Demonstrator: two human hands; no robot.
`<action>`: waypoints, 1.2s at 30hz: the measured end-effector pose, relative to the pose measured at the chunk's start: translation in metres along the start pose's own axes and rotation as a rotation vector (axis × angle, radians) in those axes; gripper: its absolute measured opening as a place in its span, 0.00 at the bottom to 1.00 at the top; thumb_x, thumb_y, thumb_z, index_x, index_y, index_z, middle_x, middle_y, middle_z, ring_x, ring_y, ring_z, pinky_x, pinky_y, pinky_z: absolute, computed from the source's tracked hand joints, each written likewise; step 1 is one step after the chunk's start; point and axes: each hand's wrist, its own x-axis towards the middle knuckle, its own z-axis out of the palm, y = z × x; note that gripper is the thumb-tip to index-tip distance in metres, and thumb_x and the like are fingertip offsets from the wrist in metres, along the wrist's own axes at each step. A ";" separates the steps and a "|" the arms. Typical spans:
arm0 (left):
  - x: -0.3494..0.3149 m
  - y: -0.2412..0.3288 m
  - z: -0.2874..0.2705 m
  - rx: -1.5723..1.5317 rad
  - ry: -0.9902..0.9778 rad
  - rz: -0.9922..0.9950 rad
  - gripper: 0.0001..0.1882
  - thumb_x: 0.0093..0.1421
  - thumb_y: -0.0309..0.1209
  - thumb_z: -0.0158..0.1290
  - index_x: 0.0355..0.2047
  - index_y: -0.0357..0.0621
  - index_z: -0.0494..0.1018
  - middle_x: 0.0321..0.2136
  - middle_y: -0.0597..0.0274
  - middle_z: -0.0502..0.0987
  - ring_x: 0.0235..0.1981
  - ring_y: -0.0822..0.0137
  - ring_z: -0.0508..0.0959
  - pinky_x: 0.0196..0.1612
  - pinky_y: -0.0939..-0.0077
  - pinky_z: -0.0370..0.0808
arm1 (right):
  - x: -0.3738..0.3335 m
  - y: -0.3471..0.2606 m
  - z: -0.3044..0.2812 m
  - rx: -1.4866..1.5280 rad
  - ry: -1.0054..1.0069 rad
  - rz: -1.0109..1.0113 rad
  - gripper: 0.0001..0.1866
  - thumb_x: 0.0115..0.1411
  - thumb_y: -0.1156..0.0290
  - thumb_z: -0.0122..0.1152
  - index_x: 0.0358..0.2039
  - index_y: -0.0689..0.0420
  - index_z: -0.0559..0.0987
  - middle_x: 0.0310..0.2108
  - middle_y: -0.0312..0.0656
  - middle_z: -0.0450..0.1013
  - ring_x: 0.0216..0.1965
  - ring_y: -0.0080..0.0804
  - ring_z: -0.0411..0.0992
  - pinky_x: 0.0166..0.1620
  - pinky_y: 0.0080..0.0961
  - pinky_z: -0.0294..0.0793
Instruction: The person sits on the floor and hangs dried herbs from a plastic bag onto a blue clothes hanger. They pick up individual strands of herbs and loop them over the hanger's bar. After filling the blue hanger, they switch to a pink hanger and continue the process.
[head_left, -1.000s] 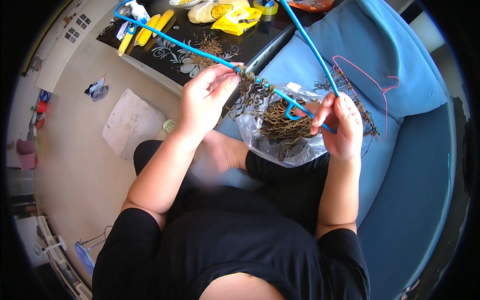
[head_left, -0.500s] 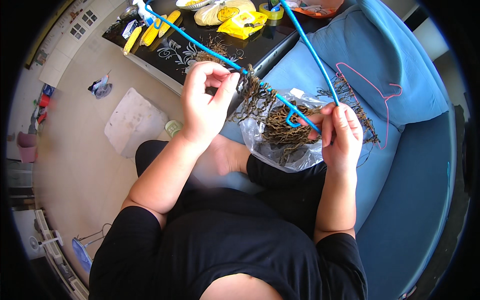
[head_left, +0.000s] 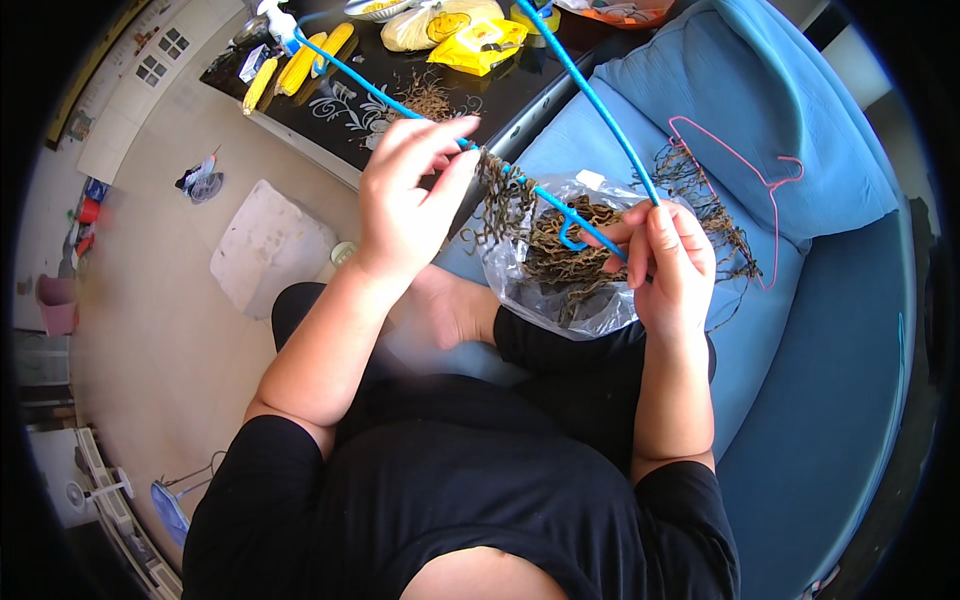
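My right hand [head_left: 675, 255] grips one corner of a large blue hanger [head_left: 590, 92], with thumb and fingers closed around it. Dark, wrinkled dried strips [head_left: 508, 197] hang over its lower bar. At the left end of those strips is my left hand [head_left: 415, 190], its thumb and index fingertips parted on either side of the bar, the other fingers curled and partly hidden. Under the hanger, a clear plastic bag [head_left: 600, 322] lies open on the sofa by my leg, holding a tangled heap of similar strips [head_left: 570, 268].
On the blue sofa [head_left: 830, 330], a pink hanger [head_left: 774, 235] carries more strips. The black table [head_left: 385, 55] ahead bears corn cobs [head_left: 300, 68], a yellow packet [head_left: 478, 47], a bag and a pile of thin brown strands [head_left: 425, 97]. A pale stool [head_left: 270, 245] stands on the floor.
The hanger and my right hand have shifted slightly left. My left index finger has lifted away from the thumb, and the strips hang a little lower from the bar.
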 end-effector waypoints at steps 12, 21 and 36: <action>-0.014 -0.021 0.011 -0.191 -0.042 -0.261 0.08 0.47 0.20 0.57 0.28 0.37 0.70 0.26 0.66 0.71 0.25 0.77 0.71 0.30 0.85 0.70 | 0.002 -0.001 0.003 -0.049 0.038 -0.005 0.14 0.64 0.66 0.38 0.30 0.61 0.71 0.07 0.34 0.58 0.26 0.32 0.75 0.22 0.15 0.69; -0.012 -0.007 0.009 -0.627 -0.128 -0.667 0.06 0.52 0.20 0.52 0.31 0.40 0.68 0.27 0.69 0.71 0.28 0.80 0.69 0.34 0.88 0.67 | 0.003 -0.001 0.004 -0.031 0.055 0.013 0.14 0.64 0.65 0.39 0.30 0.61 0.71 0.08 0.34 0.58 0.26 0.32 0.75 0.22 0.15 0.69; -0.014 -0.017 0.006 -0.367 -0.219 -0.535 0.07 0.52 0.18 0.50 0.33 0.36 0.70 0.26 0.68 0.72 0.27 0.81 0.70 0.33 0.88 0.69 | 0.005 -0.002 -0.001 -0.047 0.100 0.049 0.14 0.63 0.65 0.40 0.30 0.61 0.72 0.08 0.34 0.59 0.24 0.30 0.75 0.22 0.15 0.68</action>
